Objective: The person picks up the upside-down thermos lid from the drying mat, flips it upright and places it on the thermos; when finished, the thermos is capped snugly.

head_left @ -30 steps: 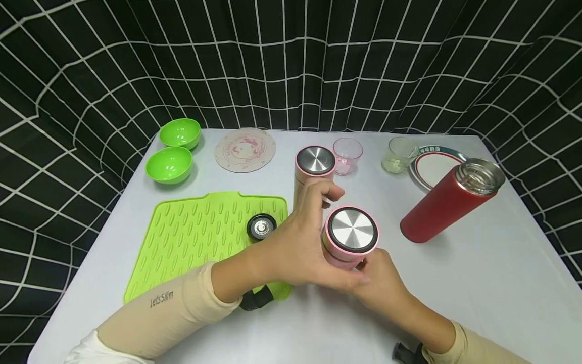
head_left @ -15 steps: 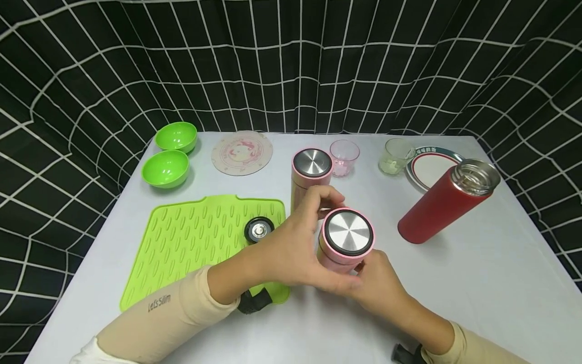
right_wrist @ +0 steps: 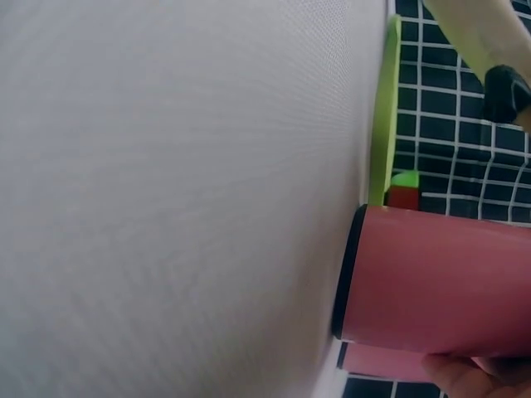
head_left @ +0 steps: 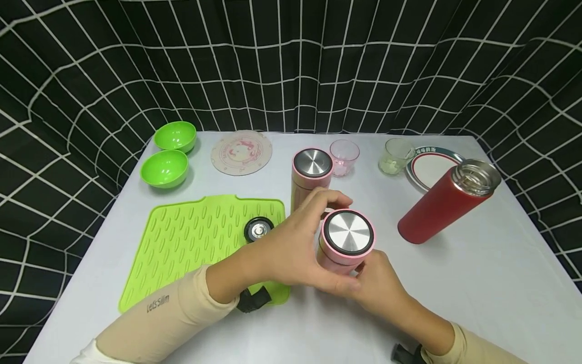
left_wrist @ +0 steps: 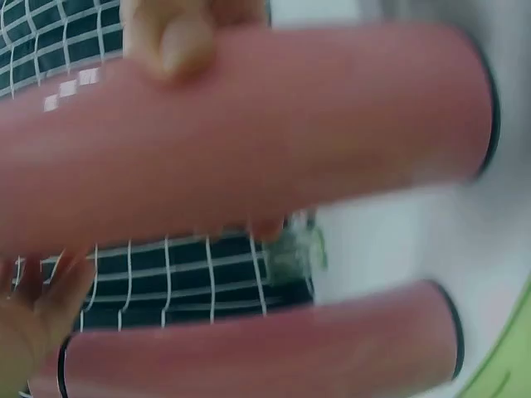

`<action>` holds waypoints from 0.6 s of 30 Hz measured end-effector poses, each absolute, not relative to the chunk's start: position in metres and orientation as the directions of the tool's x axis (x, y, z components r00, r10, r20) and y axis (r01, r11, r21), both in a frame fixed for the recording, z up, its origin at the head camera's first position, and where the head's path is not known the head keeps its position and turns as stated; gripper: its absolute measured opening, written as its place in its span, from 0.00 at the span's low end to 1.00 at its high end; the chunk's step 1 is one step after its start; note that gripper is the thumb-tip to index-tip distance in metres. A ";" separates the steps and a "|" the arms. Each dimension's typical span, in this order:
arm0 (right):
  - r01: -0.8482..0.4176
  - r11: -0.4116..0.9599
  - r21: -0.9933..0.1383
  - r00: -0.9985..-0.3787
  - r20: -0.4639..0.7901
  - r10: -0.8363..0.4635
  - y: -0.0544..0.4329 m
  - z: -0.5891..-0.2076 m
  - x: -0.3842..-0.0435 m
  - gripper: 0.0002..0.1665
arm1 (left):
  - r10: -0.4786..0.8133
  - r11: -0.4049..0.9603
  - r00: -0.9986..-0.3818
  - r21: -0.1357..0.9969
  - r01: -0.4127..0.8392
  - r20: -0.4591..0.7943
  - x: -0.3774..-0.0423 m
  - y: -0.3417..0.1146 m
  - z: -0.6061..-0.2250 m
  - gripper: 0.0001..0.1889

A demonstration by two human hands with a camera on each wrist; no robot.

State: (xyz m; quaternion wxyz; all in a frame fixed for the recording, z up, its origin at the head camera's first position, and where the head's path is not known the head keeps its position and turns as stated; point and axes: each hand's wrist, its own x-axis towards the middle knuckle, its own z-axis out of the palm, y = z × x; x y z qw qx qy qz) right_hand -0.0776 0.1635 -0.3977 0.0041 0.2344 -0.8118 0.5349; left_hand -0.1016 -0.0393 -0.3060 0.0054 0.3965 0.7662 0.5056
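Observation:
Both hands are on a pink thermos flask (head_left: 349, 231) with a shiny steel-topped lid. My left hand (head_left: 295, 247) curves round the lid end, fingers on the far side and thumb on the near side. Lower down, my right hand (head_left: 382, 283) grips the body, with its fingers (right_wrist: 460, 375) against the pink wall in the right wrist view. The flask's base is right at the white tabletop in that view. Just behind my left hand stands a second pink thermos flask (head_left: 312, 167), its lid on; its body (left_wrist: 265, 352) also shows in the left wrist view.
On the left lies a green ridged mat (head_left: 191, 242) bearing a black round stopper (head_left: 258, 230). Two green bowls (head_left: 164, 169), a round coaster (head_left: 241, 152), a pink glass (head_left: 344, 157), a clear glass (head_left: 396, 156) and a plate (head_left: 434, 169) stand behind. A lidless red flask (head_left: 443, 205) stands right.
The fingers of my left hand have shifted slightly to the right along the lid's far side. The view has moved a little; the flask and my right hand stay nearly in place.

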 end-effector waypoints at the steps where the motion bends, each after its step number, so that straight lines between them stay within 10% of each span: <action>1: -0.382 0.311 -0.870 -0.889 0.254 -0.381 0.163 -0.398 -0.077 0.33 | 0.606 0.187 -0.692 0.775 0.603 0.392 -0.101 -0.039 -0.306 0.43; 18: -0.368 0.292 -0.883 -0.891 0.244 -0.383 0.162 -0.398 -0.078 0.34 | 0.610 0.116 -0.705 0.839 0.531 0.362 -0.103 -0.040 -0.304 0.42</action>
